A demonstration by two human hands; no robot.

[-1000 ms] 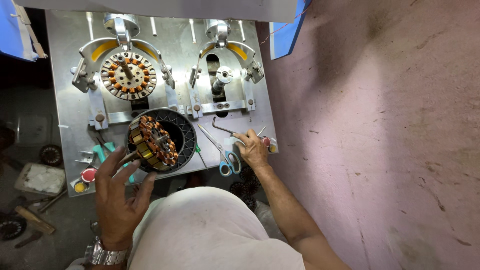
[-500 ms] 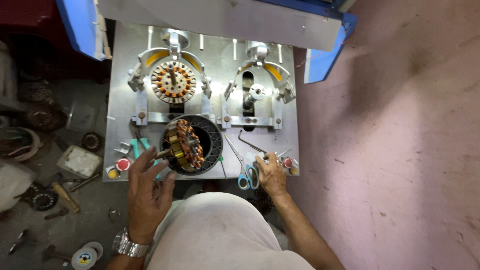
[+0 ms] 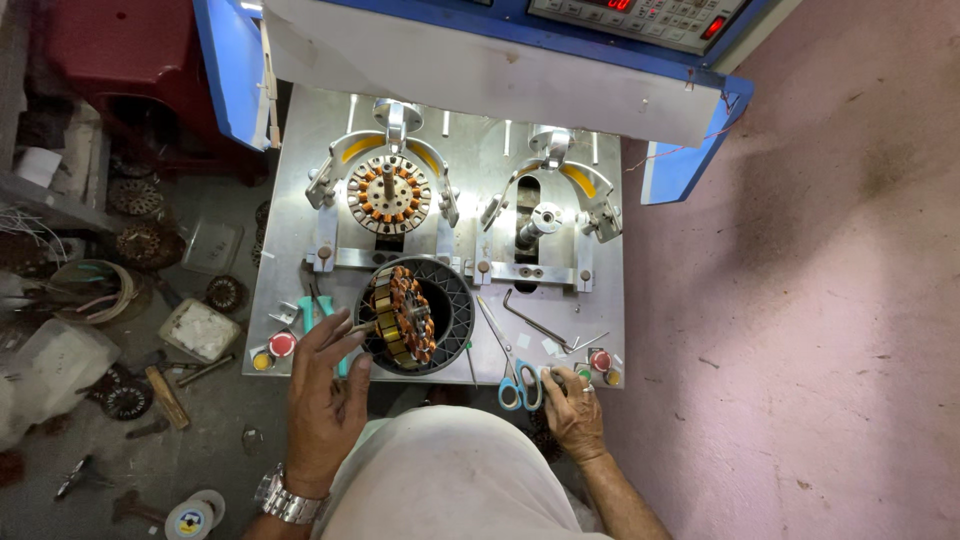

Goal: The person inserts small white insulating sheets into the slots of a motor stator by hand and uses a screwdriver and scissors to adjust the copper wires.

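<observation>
My left hand point(image 3: 325, 395) grips a round copper-wound stator point(image 3: 402, 316), held on edge inside a black ring-shaped holder point(image 3: 452, 310) at the front of the metal machine table point(image 3: 290, 240). My right hand point(image 3: 570, 405) rests at the table's front edge, fingers on or beside a green push button point(image 3: 583, 375); blue-handled scissors point(image 3: 515, 375) lie just left of it. A second wound stator point(image 3: 389, 194) sits mounted in the left winding station. The right winding station point(image 3: 545, 218) shows a bare spindle.
Red buttons point(image 3: 282, 344) point(image 3: 600, 360) sit at both front corners, and a bent hex key point(image 3: 535, 322) lies on the table. A blue control cabinet point(image 3: 480, 40) overhangs the back. Loose stators, a hammer and tape litter the floor on the left point(image 3: 130, 340).
The view has tilted and shifted, bringing the blue cabinet into sight. My right hand slid from the scissors toward the front-right buttons. My left hand keeps hold of the stator in the ring.
</observation>
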